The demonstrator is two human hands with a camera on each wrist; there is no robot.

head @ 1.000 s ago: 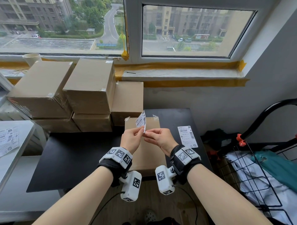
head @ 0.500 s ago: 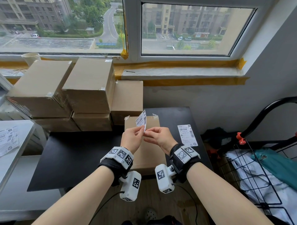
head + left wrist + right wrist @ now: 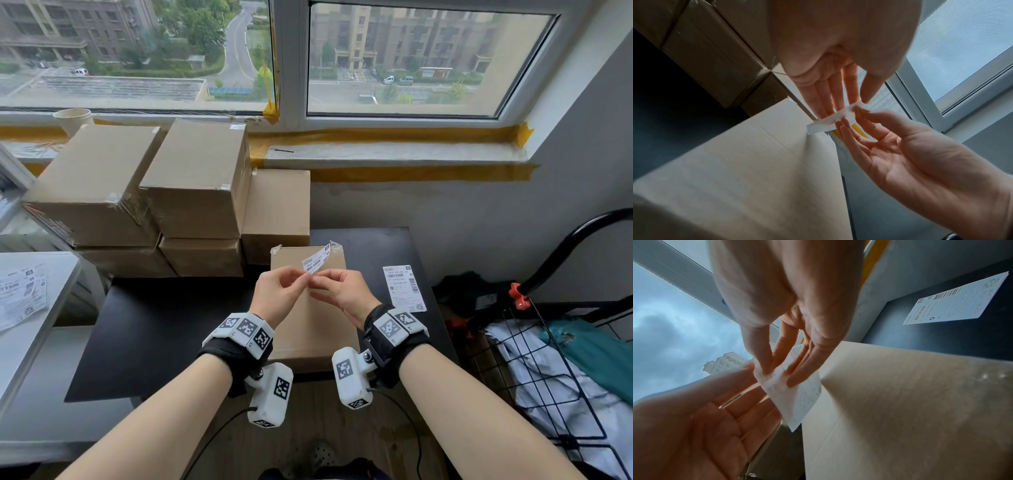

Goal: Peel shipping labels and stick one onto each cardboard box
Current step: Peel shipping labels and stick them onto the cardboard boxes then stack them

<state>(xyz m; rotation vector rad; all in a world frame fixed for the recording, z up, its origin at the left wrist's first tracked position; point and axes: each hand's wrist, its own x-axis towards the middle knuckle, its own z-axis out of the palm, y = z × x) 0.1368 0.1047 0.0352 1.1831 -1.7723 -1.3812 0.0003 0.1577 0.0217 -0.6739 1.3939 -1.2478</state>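
Note:
Both hands hold a white shipping label (image 3: pixel 315 262) by its near end, above a flat cardboard box (image 3: pixel 308 335) on the black table (image 3: pixel 154 325). My left hand (image 3: pixel 301 278) pinches the label between thumb and fingers, and my right hand (image 3: pixel 320 281) pinches the same end beside it. The label leans up and to the right. In the left wrist view the left hand (image 3: pixel 854 104) and the label (image 3: pixel 828 121) hang over the box (image 3: pixel 756 162). In the right wrist view the right hand (image 3: pixel 780 374) pinches the label (image 3: pixel 797 395). A second label (image 3: pixel 404 287) lies flat at the right.
Several plain cardboard boxes (image 3: pixel 198 185) are stacked at the back left, against the window sill. A white table with label sheets (image 3: pixel 20 294) stands at the left. A wire cart with clothes (image 3: pixel 565 359) stands close on the right. A paper cup (image 3: pixel 73 120) sits on the sill.
The label has tipped from nearly upright to leaning low toward the right. Both hands stay together over the box, barely moved.

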